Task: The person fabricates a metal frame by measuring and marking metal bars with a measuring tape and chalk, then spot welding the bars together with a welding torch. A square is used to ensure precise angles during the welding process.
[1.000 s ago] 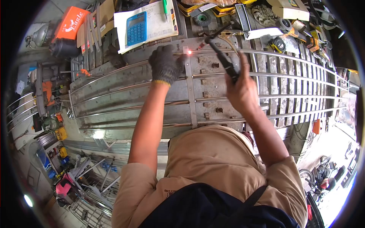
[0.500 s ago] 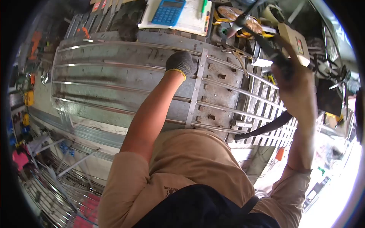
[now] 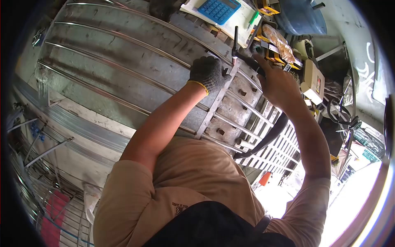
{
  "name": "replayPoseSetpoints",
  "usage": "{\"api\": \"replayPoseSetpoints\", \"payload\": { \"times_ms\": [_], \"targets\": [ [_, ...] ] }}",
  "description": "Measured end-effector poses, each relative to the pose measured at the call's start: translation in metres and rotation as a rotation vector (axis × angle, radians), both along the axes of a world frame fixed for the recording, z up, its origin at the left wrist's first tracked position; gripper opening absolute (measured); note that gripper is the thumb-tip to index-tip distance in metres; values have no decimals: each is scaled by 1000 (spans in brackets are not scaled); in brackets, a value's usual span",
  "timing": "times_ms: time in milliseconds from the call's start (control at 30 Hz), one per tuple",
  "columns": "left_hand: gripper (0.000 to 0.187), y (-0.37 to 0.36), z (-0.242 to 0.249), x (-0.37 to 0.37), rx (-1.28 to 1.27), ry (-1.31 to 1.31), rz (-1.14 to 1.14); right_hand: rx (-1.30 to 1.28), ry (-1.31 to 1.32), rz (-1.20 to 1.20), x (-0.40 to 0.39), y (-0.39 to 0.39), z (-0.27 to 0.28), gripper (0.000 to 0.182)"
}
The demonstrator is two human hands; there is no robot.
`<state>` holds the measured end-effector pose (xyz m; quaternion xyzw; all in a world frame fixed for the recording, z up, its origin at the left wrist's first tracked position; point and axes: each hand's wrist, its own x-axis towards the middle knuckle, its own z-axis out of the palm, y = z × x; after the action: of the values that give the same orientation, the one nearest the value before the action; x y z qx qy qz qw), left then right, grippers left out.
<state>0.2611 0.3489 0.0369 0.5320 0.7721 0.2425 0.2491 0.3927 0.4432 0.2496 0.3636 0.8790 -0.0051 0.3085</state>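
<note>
In my bare right hand (image 3: 279,86) is a black TIG welding torch (image 3: 246,61), its long back cap pointing up. The torch's pinkish nozzle sits right at the far end of a flat metal crossbar (image 3: 214,106), where it meets the outermost rod. My left hand (image 3: 207,73), in a grey knit glove with a yellow cuff, is closed just left of that crossbar, over the metal rods (image 3: 135,76). Its fingertips are turned away, and I cannot tell what they grip. The rods run roughly parallel across a worn metal plate (image 3: 164,96).
Beyond the rods, a blue calculator (image 3: 218,10) and green pen lie on an open notebook (image 3: 240,29). A blue container (image 3: 300,18) and beige box (image 3: 312,82) stand back right. A black hose (image 3: 269,138) hangs over the slatted rack at right. Wire racks (image 3: 68,210) stand lower left.
My right hand has brought the torch left and down from its raised position to the crossbar's far end. My left hand stays closed beside the crossbar. The view has turned and shifted.
</note>
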Motion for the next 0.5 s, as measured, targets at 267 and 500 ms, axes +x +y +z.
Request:
{"api": "replayPoseSetpoints", "payload": {
  "times_ms": [267, 500],
  "targets": [
    [47, 2, 0, 3, -2, -4, 71, 5, -55, 45, -3, -3, 1, 60],
    [49, 2, 4, 1, -42, -31, 44, 28, -79, 59, -3, -11, -3, 60]
  ]
}}
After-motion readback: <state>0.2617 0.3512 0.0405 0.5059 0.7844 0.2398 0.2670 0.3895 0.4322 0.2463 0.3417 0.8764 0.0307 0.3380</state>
